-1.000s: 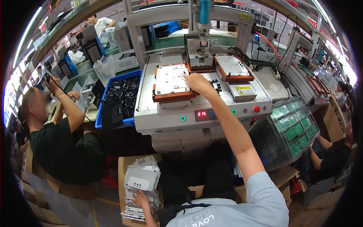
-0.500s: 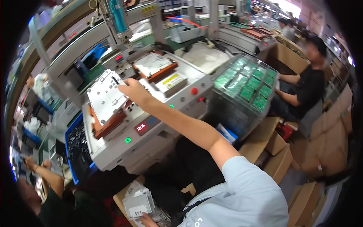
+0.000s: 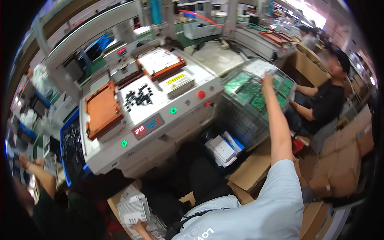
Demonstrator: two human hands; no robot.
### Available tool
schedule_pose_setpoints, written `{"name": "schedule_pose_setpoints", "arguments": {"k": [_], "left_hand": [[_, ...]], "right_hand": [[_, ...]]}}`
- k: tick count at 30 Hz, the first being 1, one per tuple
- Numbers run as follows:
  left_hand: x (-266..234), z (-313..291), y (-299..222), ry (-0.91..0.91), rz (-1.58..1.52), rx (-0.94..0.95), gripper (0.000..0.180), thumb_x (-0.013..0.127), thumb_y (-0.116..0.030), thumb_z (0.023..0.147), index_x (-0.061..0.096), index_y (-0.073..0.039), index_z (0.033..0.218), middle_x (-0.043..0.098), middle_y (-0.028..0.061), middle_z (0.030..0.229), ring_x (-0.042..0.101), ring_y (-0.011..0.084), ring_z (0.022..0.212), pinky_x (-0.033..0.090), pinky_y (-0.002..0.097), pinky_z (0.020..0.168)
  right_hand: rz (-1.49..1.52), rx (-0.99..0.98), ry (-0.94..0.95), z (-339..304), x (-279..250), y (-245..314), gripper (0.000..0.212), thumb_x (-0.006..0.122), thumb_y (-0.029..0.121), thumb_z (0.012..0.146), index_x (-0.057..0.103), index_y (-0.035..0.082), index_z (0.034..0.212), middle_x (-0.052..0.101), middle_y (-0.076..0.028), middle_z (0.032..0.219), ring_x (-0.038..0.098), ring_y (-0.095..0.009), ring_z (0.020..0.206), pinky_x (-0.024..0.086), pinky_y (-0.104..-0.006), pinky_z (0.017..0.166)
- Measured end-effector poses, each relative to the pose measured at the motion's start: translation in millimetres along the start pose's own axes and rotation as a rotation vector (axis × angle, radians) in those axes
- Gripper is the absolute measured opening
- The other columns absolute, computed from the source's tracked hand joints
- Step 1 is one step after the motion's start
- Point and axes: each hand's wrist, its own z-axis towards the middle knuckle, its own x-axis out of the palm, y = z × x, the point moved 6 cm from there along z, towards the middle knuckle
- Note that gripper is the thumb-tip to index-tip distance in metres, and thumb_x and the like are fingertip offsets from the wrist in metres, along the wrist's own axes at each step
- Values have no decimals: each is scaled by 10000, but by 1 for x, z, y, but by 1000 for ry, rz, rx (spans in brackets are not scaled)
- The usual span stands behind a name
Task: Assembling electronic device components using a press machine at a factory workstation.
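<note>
At the far right, my right hand (image 3: 267, 78) pinches the near edge of a white metal panel (image 3: 258, 68). That panel is over the back of a stack of clear trays (image 3: 244, 105) with green circuit boards (image 3: 240, 83) in them. Low at the left, the fingers of my left hand (image 3: 140, 228) close on the lower edge of a light grey ribbed cover (image 3: 133, 211), in a cardboard box (image 3: 115, 200) with more such covers. The left orange fixture (image 3: 103, 112) on the white machine (image 3: 160, 126) is bare. A white panel (image 3: 159, 61) lies in the rear orange fixture (image 3: 176, 68).
Small black parts (image 3: 139, 97) lie scattered on the machine top. A blue bin (image 3: 66, 148) of black pieces stands at its left. White plates (image 3: 221, 151) are stacked below the trays. Co-workers sit at the right (image 3: 336, 92) and lower left (image 3: 44, 200); cardboard boxes (image 3: 340, 160) stand at the right.
My right hand has carried the white panel from above the left orange fixture rightward to the tray stack. The fixture and black parts behind it now show. My left hand stays at the cardboard box.
</note>
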Motion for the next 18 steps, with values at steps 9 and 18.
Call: {"name": "schedule_pose_setpoints", "arguments": {"k": [9, 18], "left_hand": [[45, -56, -52, 45, -405, 40, 368, 571, -40, 799, 511, -49, 1162, 603, 71, 839, 572, 130, 648, 468, 242, 525], [7, -132, -124, 30, -552, 124, 459, 515, -38, 872, 399, 33, 1310, 544, 30, 976, 547, 98, 805, 442, 212, 665]], "right_hand": [[0, 116, 634, 220, -35, -168, 420, 580, 309, 888, 560, 10, 1181, 605, -121, 1103, 591, -250, 953, 482, -384, 786], [-244, -502, 678, 39, 16, -59, 329, 542, 186, 934, 553, 1, 1206, 594, -104, 1161, 575, -211, 1046, 456, -338, 899]]}}
